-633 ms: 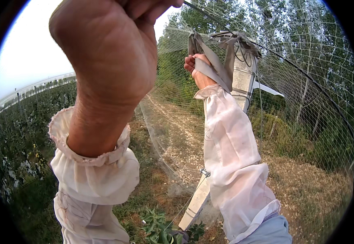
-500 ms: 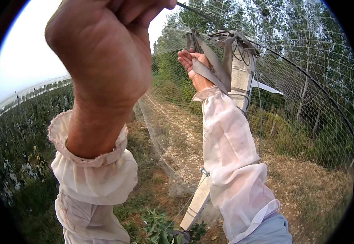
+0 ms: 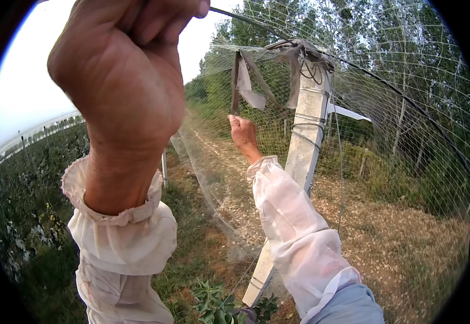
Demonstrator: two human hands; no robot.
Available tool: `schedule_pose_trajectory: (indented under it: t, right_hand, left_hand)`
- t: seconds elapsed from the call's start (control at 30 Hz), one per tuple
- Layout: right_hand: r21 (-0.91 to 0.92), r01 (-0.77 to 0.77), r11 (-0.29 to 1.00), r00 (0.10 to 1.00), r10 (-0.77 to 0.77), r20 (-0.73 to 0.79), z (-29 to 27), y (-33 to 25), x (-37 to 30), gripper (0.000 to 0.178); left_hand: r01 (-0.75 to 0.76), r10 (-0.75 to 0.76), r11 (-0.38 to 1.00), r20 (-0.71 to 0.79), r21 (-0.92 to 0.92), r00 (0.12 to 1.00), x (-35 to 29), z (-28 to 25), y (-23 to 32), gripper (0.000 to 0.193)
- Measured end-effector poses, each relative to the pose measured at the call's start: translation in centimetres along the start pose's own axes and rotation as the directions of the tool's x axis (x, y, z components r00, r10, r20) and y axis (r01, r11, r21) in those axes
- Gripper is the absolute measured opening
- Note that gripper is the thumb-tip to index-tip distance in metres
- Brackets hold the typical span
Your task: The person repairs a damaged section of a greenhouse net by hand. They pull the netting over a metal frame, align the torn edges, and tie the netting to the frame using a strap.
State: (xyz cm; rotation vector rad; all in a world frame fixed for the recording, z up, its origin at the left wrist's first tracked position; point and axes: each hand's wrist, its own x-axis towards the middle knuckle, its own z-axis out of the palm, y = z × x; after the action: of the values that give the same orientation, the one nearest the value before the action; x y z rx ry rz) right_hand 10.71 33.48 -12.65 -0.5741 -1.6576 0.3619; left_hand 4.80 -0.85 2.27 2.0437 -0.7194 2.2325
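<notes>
Overhead, grey strap (image 3: 245, 89) hangs knotted, frayed.

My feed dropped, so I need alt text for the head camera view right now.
Outdoors, the left hand, close to the camera, is fisted around a dark wire that runs to the top of a leaning concrete post. The right hand pinches the lower end of a grey strap hanging from that post. Fine netting drapes over everything.

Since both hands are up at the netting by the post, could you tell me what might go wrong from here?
1. The left hand grips the dark wire overhead; a slip could perhaps jerk the net.
2. The right hand pinches the grey strap hanging from the concrete post; the fine mesh may snag or tear there.
</notes>
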Motion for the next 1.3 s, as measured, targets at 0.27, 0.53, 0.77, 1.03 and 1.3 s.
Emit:
schedule_pose_trajectory:
  t: [0.27, 0.53, 0.77, 1.03, 1.3]
  right_hand:
    - [-0.453, 0.507, 0.733, 0.507, 0.171, 0.845, 5.5, 3.6, -15.3, 0.016]
    - [-0.149, 0.182, 0.972, 0.541, 0.028, 0.840, 8.7, -0.2, -20.9, 0.013]
    - [0.358, 0.045, 0.933, 0.896, -0.196, 0.398, 0.7, -9.2, -18.7, 0.019]
    - [0.434, 0.359, 0.826, 0.878, -0.142, -0.457, -20.3, -14.9, -18.8, 0.023]
    - [0.372, 0.500, 0.782, 0.720, -0.136, -0.680, -32.5, -15.4, -25.0, 0.025]
  left_hand:
    - [0.098, -0.098, 0.995, -0.017, 0.023, 0.995, 0.2, 1.2, 1.4, 0.042]
    - [0.134, -0.153, 0.977, 0.108, 0.165, 0.982, 0.3, -0.3, 1.8, 0.042]
    - [0.144, -0.164, 0.959, 0.064, 0.244, 0.984, 0.3, -0.7, 2.2, 0.043]
    - [0.180, -0.208, 0.947, 0.083, 0.266, 0.974, 2.6, 0.9, 2.5, 0.043]
    - [0.208, -0.239, 0.946, 0.099, 0.249, 0.966, 3.4, -0.4, 2.0, 0.045]
